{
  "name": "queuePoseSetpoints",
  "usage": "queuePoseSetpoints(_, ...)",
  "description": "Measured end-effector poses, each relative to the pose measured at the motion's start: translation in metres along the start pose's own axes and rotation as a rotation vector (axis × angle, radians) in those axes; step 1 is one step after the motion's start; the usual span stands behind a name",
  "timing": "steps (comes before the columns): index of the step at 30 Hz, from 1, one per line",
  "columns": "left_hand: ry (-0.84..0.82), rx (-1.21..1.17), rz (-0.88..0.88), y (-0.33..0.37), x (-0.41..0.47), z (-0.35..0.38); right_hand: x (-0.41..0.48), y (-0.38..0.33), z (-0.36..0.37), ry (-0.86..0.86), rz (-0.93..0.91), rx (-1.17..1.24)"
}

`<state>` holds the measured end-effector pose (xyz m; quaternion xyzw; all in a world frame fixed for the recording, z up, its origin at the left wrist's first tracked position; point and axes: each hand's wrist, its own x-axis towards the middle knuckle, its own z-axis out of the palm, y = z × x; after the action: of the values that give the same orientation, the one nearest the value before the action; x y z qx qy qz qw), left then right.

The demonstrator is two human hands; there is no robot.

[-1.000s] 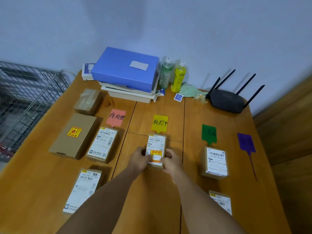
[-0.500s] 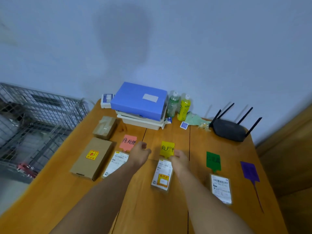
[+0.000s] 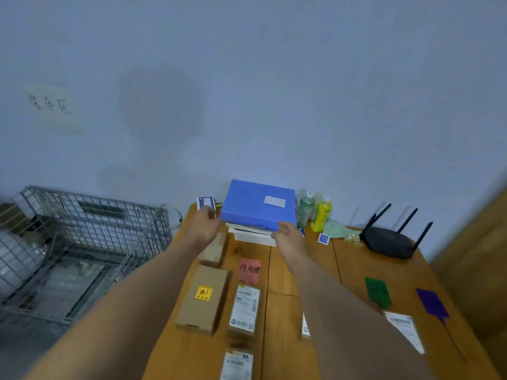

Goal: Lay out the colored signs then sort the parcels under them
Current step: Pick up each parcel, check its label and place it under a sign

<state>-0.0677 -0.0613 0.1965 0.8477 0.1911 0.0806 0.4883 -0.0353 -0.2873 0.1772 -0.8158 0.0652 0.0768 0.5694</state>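
Head view: the left hand [image 3: 204, 229] and the right hand [image 3: 288, 236] reach to the far end of the counter [image 3: 301, 272]. Each grip is closed on the blue box [image 3: 258, 205]. The left grip curls at its near left corner, and the right grip has its thumb on top of the near right corner. Directly below both grips, the box sits on a stack of white boxes [image 3: 252, 235].

Just nearer than the left grip lies a small taped parcel [image 3: 214, 249], and nearer still a brown parcel [image 3: 203, 298] with a yellow sticker. Between the two grips, toward the person, lies the pink sign [image 3: 249, 270], with a white-labelled parcel [image 3: 245, 308] just beneath it.

Right of the right grip stand a green bottle [image 3: 305, 209] and a yellow bottle [image 3: 322, 213], with a black router [image 3: 389, 241] beyond them. Well right of that grip and nearer lie the green sign [image 3: 378, 292] and the purple sign [image 3: 432, 304], and a flat labelled parcel [image 3: 406, 331] lies just below the green one. Left of the left grip, off the counter, stands a wire cage [image 3: 82, 237].
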Motion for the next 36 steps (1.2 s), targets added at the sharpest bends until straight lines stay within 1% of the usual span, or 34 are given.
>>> queuePoseSetpoints(4, -0.037, 0.024, -0.006, -0.032, 0.016, -0.043, -0.022, -0.012, 0.051, 0.023, 0.024, 0.013)
queuePoseSetpoints(7, -0.072, 0.03, -0.035, -0.056, 0.022, -0.057, -0.037, -0.013, 0.083, 0.013, 0.055, 0.006)
queuePoseSetpoints(9, -0.102, 0.024, -0.053, -0.072, 0.024, -0.059, -0.043, -0.009, 0.102, -0.023, 0.093, 0.002)
queuePoseSetpoints(11, -0.133, 0.03, -0.082, -0.088, 0.026, -0.056, -0.045, -0.001, 0.118, -0.06, 0.126, 0.004)
queuePoseSetpoints(16, -0.252, 0.05, -0.185, -0.136, 0.023, -0.036, -0.041, 0.039, 0.158, -0.144, 0.242, -0.093)
queuePoseSetpoints(21, -0.324, 0.066, -0.329, -0.187, 0.024, -0.008, -0.038, 0.075, 0.195, -0.247, 0.37, -0.153)
queuePoseSetpoints(25, -0.375, 0.08, -0.391, -0.221, 0.026, 0.008, -0.029, 0.1, 0.211, -0.224, 0.403, -0.205)
queuePoseSetpoints(29, -0.427, 0.1, -0.426, -0.243, 0.026, 0.022, -0.021, 0.121, 0.224, -0.202, 0.441, -0.18)
queuePoseSetpoints(36, -0.484, 0.043, -0.411, -0.268, 0.019, 0.041, -0.009, 0.148, 0.242, -0.182, 0.511, -0.164)
